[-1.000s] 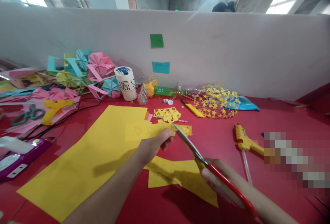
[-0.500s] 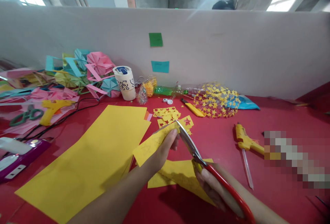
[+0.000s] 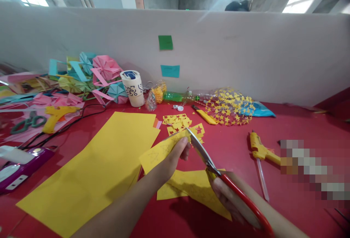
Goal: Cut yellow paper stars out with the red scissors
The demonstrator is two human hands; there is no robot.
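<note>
since one second ago, head view: the yellow strip (image 3: 161,150) has tilted, left end nearer me. my left hand (image 3: 175,156) pinches its far end over the table (image 3: 232,146); my right hand (image 3: 222,195) grips scissors (image 3: 212,166) there. star-holed scraps (image 3: 178,122) are cut; sketched stars (image 3: 153,155) remain. long axis: near-left, pointing far-right.

Compared with one second ago, the yellow strip (image 3: 157,153) has changed attitude: noted then as nearly level, it now slants, its near end lower and closer to the wrist of the left hand (image 3: 175,157). That hand now sits slightly further right. The right corner of the large yellow sheet (image 3: 117,150), previously covered by the strip, is exposed. Beyond the scissors (image 3: 213,168), a yellow piece with a star-shaped cut-out (image 3: 198,129) now shows; whether it joins the strip cannot be determined.
</note>
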